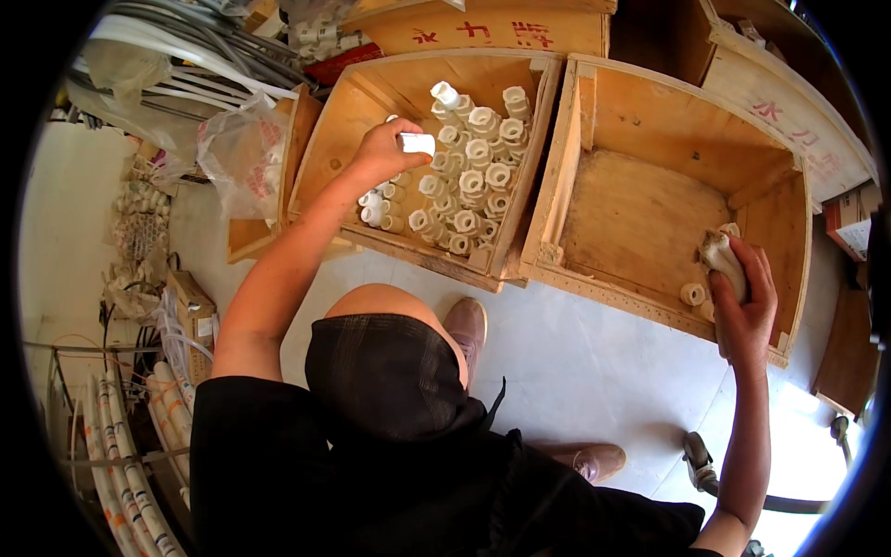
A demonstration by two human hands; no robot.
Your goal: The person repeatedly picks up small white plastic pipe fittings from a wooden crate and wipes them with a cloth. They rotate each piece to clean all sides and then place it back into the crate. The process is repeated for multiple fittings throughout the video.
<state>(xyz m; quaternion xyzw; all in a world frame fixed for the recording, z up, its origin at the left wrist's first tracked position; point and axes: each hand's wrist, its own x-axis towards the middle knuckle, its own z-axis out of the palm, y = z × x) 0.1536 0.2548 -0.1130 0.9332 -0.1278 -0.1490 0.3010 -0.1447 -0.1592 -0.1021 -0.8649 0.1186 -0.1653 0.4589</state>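
My left hand (382, 153) is closed on a short white plastic pipe fitting (417, 143), held above the left wooden box (325, 158). Beneath and beside it, several white fittings with hexagonal collars (473, 181) stand packed together in that box. Smaller white fittings (376, 209) lie in its near left part, partly under my wrist. At the near right corner of the right wooden box (640, 195), my right hand (745, 302) grips an off-white, stained, rag-like bundle (726, 265); its kind is unclear. A small cream fitting (692, 294) lies next to that hand on the box floor.
Behind stand more wooden boxes (483, 30) with red writing. Clear plastic bags (237, 148) and grey and white pipes (176, 56) crowd the far left. Wrapped white pipes (121, 473) stand at the near left. A chair's castor (698, 457) is at the lower right.
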